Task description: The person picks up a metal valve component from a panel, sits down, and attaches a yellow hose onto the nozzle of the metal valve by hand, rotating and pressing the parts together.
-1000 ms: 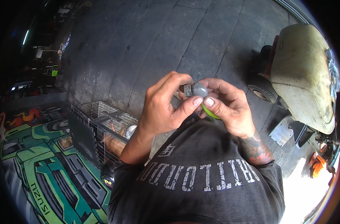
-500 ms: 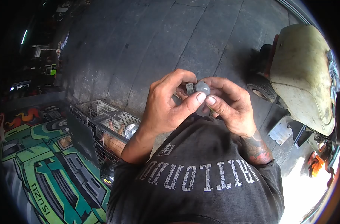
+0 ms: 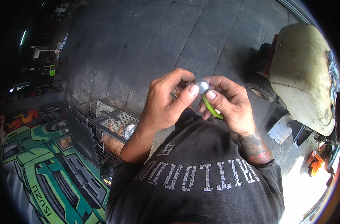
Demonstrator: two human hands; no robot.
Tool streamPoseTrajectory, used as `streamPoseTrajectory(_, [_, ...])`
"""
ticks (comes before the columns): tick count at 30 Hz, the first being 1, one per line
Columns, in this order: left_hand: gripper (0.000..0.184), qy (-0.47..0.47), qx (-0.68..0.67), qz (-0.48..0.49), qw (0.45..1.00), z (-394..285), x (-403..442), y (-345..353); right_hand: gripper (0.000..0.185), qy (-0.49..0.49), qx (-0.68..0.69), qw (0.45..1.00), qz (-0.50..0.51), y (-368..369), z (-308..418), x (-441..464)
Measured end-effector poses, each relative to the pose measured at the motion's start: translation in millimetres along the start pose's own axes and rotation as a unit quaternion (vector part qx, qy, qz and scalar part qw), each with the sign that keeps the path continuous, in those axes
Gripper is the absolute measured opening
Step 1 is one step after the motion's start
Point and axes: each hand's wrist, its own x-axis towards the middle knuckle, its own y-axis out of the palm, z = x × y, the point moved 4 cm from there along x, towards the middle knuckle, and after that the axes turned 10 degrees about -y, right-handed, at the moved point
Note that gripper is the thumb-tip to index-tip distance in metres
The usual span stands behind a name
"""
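- Head view: a shiny grey rounded piece (image 3: 203,86) is held between the two hands, at their fingertips.
- By the partly curled left hand (image 3: 164,101), it is pinched from the left, the thumb laid over its edge.
- By the curled right hand (image 3: 235,108), it is held from the right; a bright green curved band (image 3: 212,108) is seen below the thumb.
- Beyond, a dark grey slab floor (image 3: 147,48) is seen.

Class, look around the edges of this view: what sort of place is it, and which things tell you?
Probably a vehicle workshop or garage. A painted green truck lettered ISUZU, a tyred wheel beside a large pale body, and the worn, stained floor suggest it.
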Motion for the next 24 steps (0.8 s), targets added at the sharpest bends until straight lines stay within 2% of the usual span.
streamPoseTrajectory(8, [0.026, 0.030, 0.047, 0.011, 0.998, -5.4, 7.6, -1.8, 0.034, -0.049, -0.035, 0.998, 0.012, -5.5, 2.8, 3.4])
streamPoseTrajectory(10, [0.026, 0.056, 0.041, 0.010, 0.998, -5.2, 9.3, -0.9, 0.034, -0.080, -0.084, 0.993, 0.009, -6.4, 5.7, 3.4])
streamPoseTrajectory(12, [0.026, 0.095, 0.031, 0.002, 0.995, -2.3, 10.8, 0.6, 0.033, -0.113, -0.124, 0.986, 0.010, -7.7, 7.6, 4.1])
streamPoseTrajectory(18, [0.028, 0.119, 0.056, 0.027, 0.991, -8.6, 11.7, -2.6, 0.031, -0.232, -0.232, 0.944, 0.033, -11.2, 15.8, 8.9])
streamPoseTrajectory(24, [0.030, 0.117, 0.040, 0.024, 0.992, -11.5, 9.8, 0.5, 0.031, -0.278, -0.268, 0.921, 0.048, -12.0, 19.9, 9.7])
